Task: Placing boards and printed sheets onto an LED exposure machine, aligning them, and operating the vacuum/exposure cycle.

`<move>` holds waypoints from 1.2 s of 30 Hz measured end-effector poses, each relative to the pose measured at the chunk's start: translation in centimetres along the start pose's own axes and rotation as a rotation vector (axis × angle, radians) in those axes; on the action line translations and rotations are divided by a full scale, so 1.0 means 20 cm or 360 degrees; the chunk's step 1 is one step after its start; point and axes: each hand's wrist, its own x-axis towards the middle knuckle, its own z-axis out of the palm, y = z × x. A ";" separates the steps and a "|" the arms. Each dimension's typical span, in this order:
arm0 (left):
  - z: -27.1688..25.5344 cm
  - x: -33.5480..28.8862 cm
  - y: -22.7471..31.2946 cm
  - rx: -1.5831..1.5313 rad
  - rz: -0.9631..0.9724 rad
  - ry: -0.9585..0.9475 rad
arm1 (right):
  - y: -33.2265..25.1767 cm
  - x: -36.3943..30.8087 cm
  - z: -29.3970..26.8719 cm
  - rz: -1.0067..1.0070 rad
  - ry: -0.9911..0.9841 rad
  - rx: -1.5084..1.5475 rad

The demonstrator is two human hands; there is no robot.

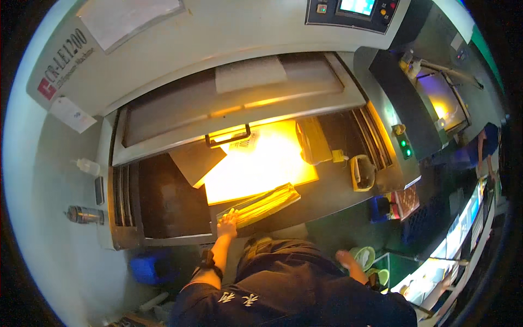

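My left hand (227,222) rests on the left end of a long flat stack (267,205), yellow-lit and layered along its edges, which lies slantwise at the front of the machine's dark bed. The fingers look stretched out over the stack's end. Behind it, a large panel (256,169) glows bright yellow-white and its surface is washed out by the light. My right hand (344,258) hangs low at my right side, away from the bed, beside a pale green bucket (363,256); its fingers are too indistinct to read.
A raised door with a black handle (229,138) spans the bed. A brown board (197,162) lies left of the glow; a clear-wrapped stack (315,140) and a small container (362,173) stand right. Blue bins (150,268) sit below left. Another person (484,144) is at far right.
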 end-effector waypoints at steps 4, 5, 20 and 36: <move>0.16 0.08 -0.24 -0.0043 -0.0174 -0.0128 | -0.71 -0.06 -0.78 0.0187 0.0923 0.1139; 0.16 0.11 -0.24 -0.0019 -0.0137 -0.0150 | -0.81 -0.10 -0.88 0.0227 0.0930 0.1167; 0.13 0.21 0.08 -0.1657 -0.0221 0.0935 | -0.51 -0.60 0.34 0.0611 -0.0397 0.0761; 0.25 -0.63 0.28 -0.3637 -0.0656 0.0366 | -0.29 -0.32 0.32 0.0073 0.0260 0.0844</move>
